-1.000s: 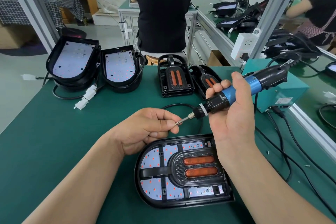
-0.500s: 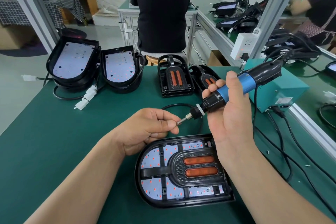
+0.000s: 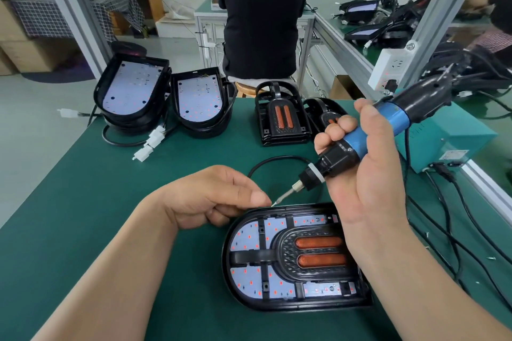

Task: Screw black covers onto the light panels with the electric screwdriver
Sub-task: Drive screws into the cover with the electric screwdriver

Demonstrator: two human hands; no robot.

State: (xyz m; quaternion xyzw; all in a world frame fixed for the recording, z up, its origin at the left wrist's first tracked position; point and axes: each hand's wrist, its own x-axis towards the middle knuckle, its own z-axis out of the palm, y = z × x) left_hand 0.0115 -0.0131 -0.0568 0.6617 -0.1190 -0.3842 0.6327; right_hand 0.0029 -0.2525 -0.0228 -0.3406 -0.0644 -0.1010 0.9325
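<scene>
A light panel [image 3: 249, 235] in a black housing lies on the green mat in front of me. A black cover [image 3: 285, 253] with two orange strips sits on it. My right hand [image 3: 371, 188] grips the blue and black electric screwdriver [image 3: 360, 141], tilted down to the left. Its bit tip [image 3: 276, 202] hovers just above the panel's far rim. My left hand [image 3: 210, 196] rests on the mat left of the panel with its fingers curled. Its thumb tip is right beside the bit tip. What lies inside the curled fingers is hidden.
Two uncovered panels [image 3: 130, 86] [image 3: 199, 99] with white connectors [image 3: 151, 141] stand at the back left. Spare black covers [image 3: 279, 116] are stacked at the back centre. A teal power box [image 3: 448, 141] and black cables [image 3: 457, 230] fill the right side. A person [image 3: 263, 28] sits behind the table.
The screwdriver has tilted more steeply and its bit tip has dropped towards the panel's rim. My left thumb and finger no longer pinch the bit tip.
</scene>
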